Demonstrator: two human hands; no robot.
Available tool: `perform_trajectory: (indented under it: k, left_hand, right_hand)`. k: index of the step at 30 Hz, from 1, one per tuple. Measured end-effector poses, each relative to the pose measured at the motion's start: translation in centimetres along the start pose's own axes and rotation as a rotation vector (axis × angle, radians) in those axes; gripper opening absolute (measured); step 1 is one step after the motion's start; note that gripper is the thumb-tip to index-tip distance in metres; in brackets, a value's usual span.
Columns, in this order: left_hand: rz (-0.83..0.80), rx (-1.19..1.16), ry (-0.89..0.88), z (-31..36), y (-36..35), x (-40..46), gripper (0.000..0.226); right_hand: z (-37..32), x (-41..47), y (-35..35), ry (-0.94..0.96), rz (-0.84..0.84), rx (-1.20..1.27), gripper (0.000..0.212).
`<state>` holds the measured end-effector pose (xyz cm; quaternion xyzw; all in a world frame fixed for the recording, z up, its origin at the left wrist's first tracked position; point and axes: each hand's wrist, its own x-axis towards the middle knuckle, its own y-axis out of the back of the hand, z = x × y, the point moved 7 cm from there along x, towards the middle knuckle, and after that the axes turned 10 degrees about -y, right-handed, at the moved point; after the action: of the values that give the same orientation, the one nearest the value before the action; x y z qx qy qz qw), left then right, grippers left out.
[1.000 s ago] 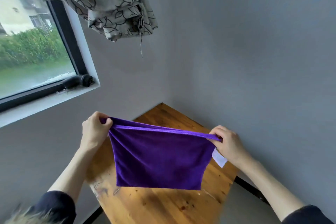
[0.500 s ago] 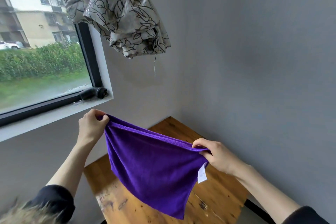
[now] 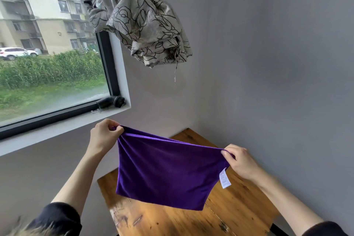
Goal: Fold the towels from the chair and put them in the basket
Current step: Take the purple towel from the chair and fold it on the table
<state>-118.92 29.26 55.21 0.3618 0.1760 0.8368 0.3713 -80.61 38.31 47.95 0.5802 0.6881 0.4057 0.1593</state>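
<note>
Hanging limp above the table point(image 3: 239, 214), the towel point(image 3: 168, 172) looks soft and light; left hand point(image 3: 104, 136) and right hand point(image 3: 240, 161) pinch its top corners, the best hold.

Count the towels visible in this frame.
1: a purple towel held up over the table, its top corners pinched by the left hand and right hand. Chair and basket are out of view, so others may exist.
</note>
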Motion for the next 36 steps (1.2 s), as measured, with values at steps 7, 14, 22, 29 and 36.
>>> perform_trajectory:
  k: [7, 14, 22, 29, 36]
  left_hand:
    - [0.007, -0.003, 0.0, -0.1, -0.2, -1.1, 0.003]
    - [-0.188, 0.1, -0.109, -0.3, -1.1, -2.0, 0.021]
    - [-0.113, 0.084, -0.096, -0.6, -1.7, -3.6, 0.016]
    - [-0.117, -0.329, 0.255, -2.9, -3.2, -4.3, 0.019]
    - [-0.157, -0.39, 0.182, -2.9, -3.7, -5.9, 0.022]
  right_hand:
    - [1.0, 0.8, 0.4, -0.152, 0.027, 0.027, 0.015]
    - [1.3, 0.6, 2.7, -0.331, 0.171, 0.219, 0.004]
    - [1.4, 0.5, 4.0, -0.35, 0.192, 0.463, 0.009]
    - [0.6, -0.1, 3.0, -0.488, 0.061, 1.232, 0.019]
    - [0.2, 0.7, 4.3, -0.493, 0.091, 1.268, 0.02]
